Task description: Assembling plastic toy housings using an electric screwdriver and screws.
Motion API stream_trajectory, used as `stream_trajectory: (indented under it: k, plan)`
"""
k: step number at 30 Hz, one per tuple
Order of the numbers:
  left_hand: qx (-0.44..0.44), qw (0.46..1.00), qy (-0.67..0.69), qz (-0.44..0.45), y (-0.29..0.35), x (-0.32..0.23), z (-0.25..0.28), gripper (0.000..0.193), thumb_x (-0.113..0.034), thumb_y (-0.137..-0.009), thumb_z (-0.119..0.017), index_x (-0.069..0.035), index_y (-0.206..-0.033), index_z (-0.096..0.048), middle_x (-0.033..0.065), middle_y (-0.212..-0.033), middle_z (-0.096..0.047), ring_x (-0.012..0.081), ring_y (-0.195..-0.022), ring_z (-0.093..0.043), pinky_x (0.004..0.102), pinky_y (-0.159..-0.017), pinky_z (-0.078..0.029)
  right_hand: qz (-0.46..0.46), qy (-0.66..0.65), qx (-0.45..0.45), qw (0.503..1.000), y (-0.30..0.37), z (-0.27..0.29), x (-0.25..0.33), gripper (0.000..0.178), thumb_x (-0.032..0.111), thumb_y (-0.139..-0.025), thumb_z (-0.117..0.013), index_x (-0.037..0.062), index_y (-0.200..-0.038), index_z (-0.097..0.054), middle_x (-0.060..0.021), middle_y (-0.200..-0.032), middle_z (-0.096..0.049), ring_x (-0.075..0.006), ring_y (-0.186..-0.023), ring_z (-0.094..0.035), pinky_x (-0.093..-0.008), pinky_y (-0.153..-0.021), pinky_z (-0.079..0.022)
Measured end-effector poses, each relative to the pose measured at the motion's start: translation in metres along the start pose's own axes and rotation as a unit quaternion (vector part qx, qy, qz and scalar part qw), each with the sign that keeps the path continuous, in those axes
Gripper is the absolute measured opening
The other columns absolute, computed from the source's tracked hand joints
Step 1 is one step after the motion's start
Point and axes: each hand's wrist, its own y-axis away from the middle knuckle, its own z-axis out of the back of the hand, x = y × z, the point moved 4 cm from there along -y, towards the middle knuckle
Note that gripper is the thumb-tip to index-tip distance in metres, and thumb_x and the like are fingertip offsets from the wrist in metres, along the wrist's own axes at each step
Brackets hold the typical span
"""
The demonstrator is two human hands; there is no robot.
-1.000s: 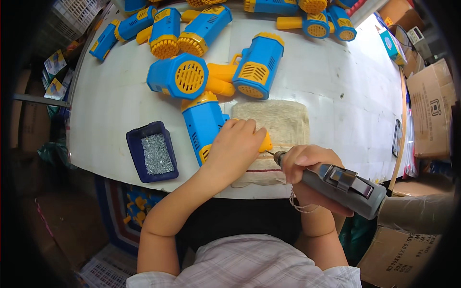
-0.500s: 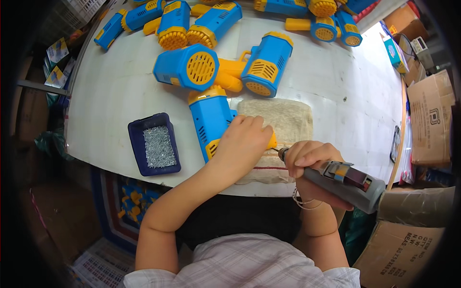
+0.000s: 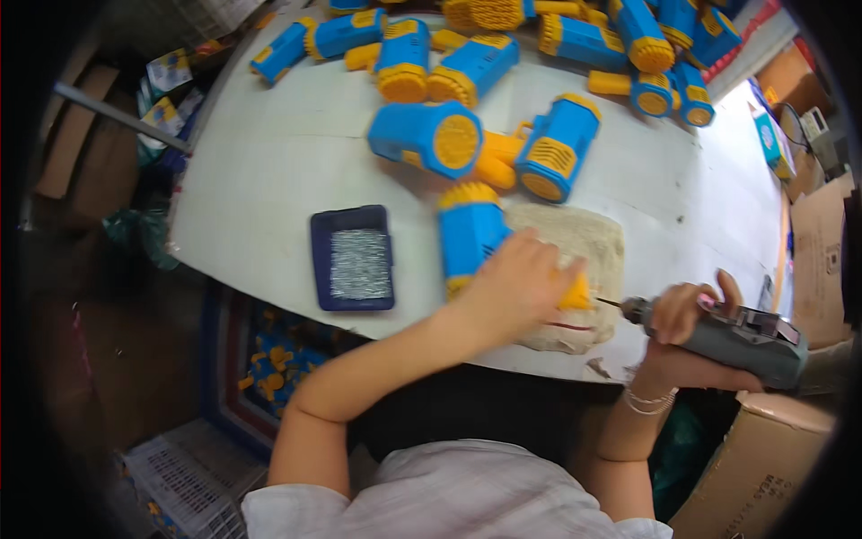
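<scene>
My left hand (image 3: 521,283) is wrapped round the yellow handle of a blue-and-yellow toy bubble gun (image 3: 469,235), pressing it on its side against a folded beige cloth (image 3: 575,235). To the right, my right hand (image 3: 684,334) grips a grey electric screwdriver (image 3: 759,352), one finger raised off its body. Its thin bit points left at the handle's yellow end, with a small gap between them. Motion blurs both hands slightly. Left of the toy stands a dark blue tray (image 3: 350,304) holding many small silver screws (image 3: 361,262).
Two more toy bubble guns (image 3: 422,136) (image 3: 558,148) lie just beyond the held one, and several others crowd the far side of the white table (image 3: 269,180). Cardboard boxes (image 3: 759,458) stand at the right. Below the table's left edge, a bin holds blue and yellow parts (image 3: 278,364).
The screwdriver has drawn back rightward, so its bit is now off the handle. A finger of my right hand has lifted. The whole view has shifted, with the scene sliding right.
</scene>
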Motion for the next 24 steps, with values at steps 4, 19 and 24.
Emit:
stream_trajectory:
  k: [4,19,24]
  plan:
    - [-0.038,0.978,0.194,0.070,0.043,-0.024,0.103,0.066,-0.028,-0.064,-0.073,-0.002,-0.120,-0.050,0.0110,-0.092,-0.057,0.0282,-0.091,-0.053,0.0390,-0.092,-0.036,-0.034,0.028,-0.022,0.999,-0.003,0.008,-0.004,0.108,0.089,-0.061,-0.026,-0.0041,-0.111,-0.049,0.0010,-0.045,-0.037,-0.0091,-0.037,-0.034,-0.0205,-0.036,-0.027]
    - [-0.043,0.945,-0.033,0.323,0.143,0.097,0.056,0.013,-0.003,-0.072,-0.063,-0.001,-0.082,-0.055,0.0115,-0.076,-0.052,0.0288,-0.072,-0.054,0.0341,-0.062,-0.043,-0.075,-0.023,0.073,0.994,0.017,-0.039,-0.012,0.096,0.086,-0.063,-0.032,-0.0020,-0.096,-0.049,-0.0004,-0.046,-0.041,-0.0109,-0.037,-0.040,-0.0224,-0.036,-0.033]
    - [-0.063,0.930,-0.035,0.361,0.142,0.093,0.067,0.011,-0.006,-0.069,-0.067,-0.002,-0.073,-0.057,0.0092,-0.073,-0.054,0.0246,-0.066,-0.053,0.0331,-0.056,-0.042,-0.088,-0.031,0.117,0.989,0.023,-0.053,0.004,0.088,0.083,-0.067,-0.033,-0.0002,-0.091,-0.048,-0.0012,-0.048,-0.046,-0.0110,-0.039,-0.044,-0.0219,-0.035,-0.036]
